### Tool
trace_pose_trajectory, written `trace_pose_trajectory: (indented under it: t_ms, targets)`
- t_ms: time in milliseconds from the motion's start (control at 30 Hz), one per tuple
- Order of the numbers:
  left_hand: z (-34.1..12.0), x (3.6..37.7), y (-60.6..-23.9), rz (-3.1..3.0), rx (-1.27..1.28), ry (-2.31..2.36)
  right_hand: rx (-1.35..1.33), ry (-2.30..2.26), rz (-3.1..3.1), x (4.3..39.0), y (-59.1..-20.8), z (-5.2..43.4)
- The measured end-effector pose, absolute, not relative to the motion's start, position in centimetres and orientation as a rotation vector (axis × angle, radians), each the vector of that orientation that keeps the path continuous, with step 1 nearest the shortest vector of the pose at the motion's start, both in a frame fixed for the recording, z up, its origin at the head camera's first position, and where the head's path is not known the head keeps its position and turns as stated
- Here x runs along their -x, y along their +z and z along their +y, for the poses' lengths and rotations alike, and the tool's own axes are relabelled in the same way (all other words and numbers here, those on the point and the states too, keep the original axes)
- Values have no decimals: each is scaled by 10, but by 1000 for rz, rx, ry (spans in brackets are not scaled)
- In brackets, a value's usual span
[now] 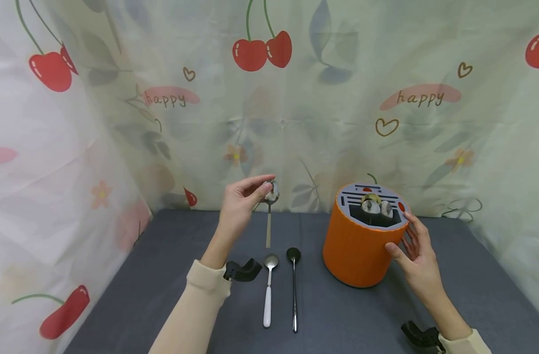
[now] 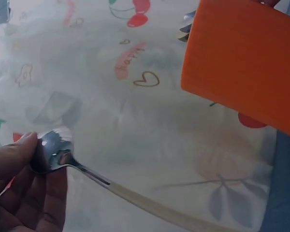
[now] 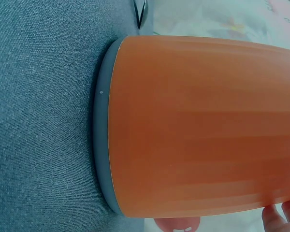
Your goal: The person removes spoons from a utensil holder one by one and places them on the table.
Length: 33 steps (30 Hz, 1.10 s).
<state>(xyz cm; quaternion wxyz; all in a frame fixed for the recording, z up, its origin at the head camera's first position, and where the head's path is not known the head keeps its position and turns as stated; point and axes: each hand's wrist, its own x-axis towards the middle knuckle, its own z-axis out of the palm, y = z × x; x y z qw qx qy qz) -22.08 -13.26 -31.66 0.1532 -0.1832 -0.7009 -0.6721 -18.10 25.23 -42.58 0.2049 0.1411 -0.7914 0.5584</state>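
Above the table's back part, my left hand (image 1: pixel 240 201) pinches a spoon (image 2: pixel 50 150) by its bowl. The spoon's pale beige handle (image 1: pixel 268 231) hangs downward. A second shiny piece shows at the bowl in the left wrist view; whether it is separate I cannot tell. My right hand (image 1: pixel 420 258) rests its fingertips and thumb against the right side of an upright orange utensil holder (image 1: pixel 358 250). The holder has a slotted grey top (image 1: pixel 346 196). Several spoons (image 1: pixel 370 206) stand in its front opening, bowls up, their handles hidden inside.
Left of the holder, a white-handled spoon (image 1: pixel 267 300) and a dark long-handled spoon (image 1: pixel 294 295) lie side by side on the grey tablecloth (image 1: pixel 163 295). A cherry-patterned curtain (image 1: pixel 283 123) hangs behind and at both sides. Black wrist mounts (image 1: pixel 243 270) sit at both cuffs.
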Motion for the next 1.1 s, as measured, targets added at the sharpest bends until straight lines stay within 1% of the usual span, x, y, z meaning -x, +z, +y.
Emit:
trace_pose_trajectory:
  t_ms: [333,700,833,1100]
  targets:
    - [-163,217,-353,-2094,318,-2096,-399,1550,-2209,181,-429,255]
    - [-187,220,-405,-2335,118,-2090,-397,1576,-2194,182,-428,255]
    - [-196,224,-426,-2401,84,-2104,-415,1610,-2171,183,-426,254]
    - [-205,227,-451,-2419,54,-2163,-442,1635,-2141,184,-426,253]
